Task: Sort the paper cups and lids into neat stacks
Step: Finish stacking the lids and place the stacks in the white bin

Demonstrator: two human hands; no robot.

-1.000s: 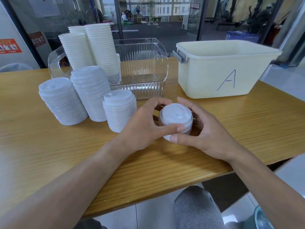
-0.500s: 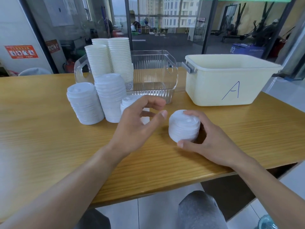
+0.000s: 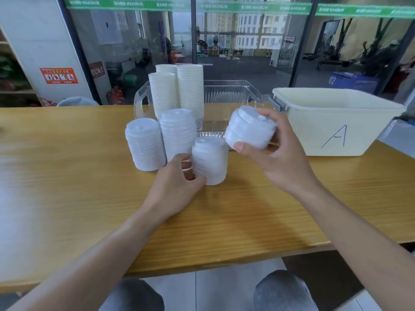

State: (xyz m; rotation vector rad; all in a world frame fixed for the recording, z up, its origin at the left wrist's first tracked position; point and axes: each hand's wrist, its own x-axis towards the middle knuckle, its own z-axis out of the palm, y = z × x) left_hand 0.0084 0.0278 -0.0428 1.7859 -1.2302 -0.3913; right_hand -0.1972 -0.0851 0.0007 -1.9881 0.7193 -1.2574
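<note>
My right hand (image 3: 278, 153) grips a short stack of white lids (image 3: 249, 129), lifted off the table and tilted to the left. My left hand (image 3: 177, 187) holds the low lid stack (image 3: 210, 162) standing on the table, fingers curled round its left side. Two taller lid stacks (image 3: 146, 147) (image 3: 178, 133) stand just left of it. Behind them, tall stacks of white paper cups (image 3: 177, 93) rise from the left end of a clear plastic bin (image 3: 233, 95).
A cream tub marked "A" (image 3: 336, 122) stands at the right on the wooden table (image 3: 67, 187). The table's front edge runs just above my knees. A glass wall lies behind the table.
My right hand has lifted the short lid stack off the table, up and to the right. My left hand let go of it and moved left onto the low stack.
</note>
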